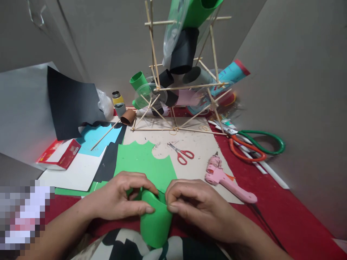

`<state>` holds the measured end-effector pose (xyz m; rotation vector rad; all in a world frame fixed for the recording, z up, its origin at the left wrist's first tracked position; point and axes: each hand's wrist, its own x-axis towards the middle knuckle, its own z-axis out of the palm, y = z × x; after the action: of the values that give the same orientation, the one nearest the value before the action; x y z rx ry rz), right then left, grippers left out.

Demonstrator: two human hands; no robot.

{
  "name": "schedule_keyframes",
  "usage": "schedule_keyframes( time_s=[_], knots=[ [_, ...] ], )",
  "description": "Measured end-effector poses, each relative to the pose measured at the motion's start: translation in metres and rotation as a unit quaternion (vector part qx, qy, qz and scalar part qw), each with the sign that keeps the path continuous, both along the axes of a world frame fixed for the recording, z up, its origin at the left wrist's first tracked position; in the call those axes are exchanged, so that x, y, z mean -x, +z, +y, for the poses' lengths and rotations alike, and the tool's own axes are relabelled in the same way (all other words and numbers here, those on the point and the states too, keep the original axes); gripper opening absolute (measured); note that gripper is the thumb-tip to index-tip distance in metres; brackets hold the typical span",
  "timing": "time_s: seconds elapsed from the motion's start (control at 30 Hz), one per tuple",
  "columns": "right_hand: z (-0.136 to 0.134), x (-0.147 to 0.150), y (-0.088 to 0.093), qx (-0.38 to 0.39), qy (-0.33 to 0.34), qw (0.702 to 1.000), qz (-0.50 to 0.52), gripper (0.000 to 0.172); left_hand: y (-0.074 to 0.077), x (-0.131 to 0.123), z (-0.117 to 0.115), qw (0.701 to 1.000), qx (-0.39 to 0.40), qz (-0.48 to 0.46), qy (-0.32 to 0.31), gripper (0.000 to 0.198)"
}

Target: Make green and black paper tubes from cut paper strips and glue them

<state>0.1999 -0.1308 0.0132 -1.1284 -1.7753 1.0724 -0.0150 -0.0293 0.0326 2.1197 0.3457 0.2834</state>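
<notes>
Both my hands hold a green paper roll (155, 222) low in the middle of the view. My left hand (123, 196) curls its fingers around the roll's left side, thumb pressed on the front. My right hand (195, 204) pinches the roll's right edge with closed fingers. Just behind the hands lies a green sheet (143, 160) with curved cutouts, on a beige cardboard (195, 144).
Red-handled scissors (182, 154) and a pink glue gun (226, 178) lie on the cardboard. Behind them stands a wooden stick frame (179, 86) with green and black paper tubes. Large orange and green scissors (252, 144) are at right; black, blue and white sheets at left.
</notes>
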Motion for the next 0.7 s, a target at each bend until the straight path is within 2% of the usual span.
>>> schedule_keyframes(
  time_s=[0.27,0.57,0.7],
  knots=[
    [0.002,-0.002,0.001,0.039,-0.015,0.999,0.032,0.015,0.003,0.003,-0.001,1.000,0.003,0.003,0.018,0.018],
    [0.003,0.006,-0.005,-0.014,-0.021,1.000,-0.003,0.014,-0.003,0.000,-0.007,0.999,0.032,-0.011,0.025,0.021],
    [0.002,0.004,-0.005,-0.039,-0.021,0.999,-0.015,0.015,-0.004,-0.001,-0.007,0.999,0.017,-0.019,0.024,0.016]
  ],
)
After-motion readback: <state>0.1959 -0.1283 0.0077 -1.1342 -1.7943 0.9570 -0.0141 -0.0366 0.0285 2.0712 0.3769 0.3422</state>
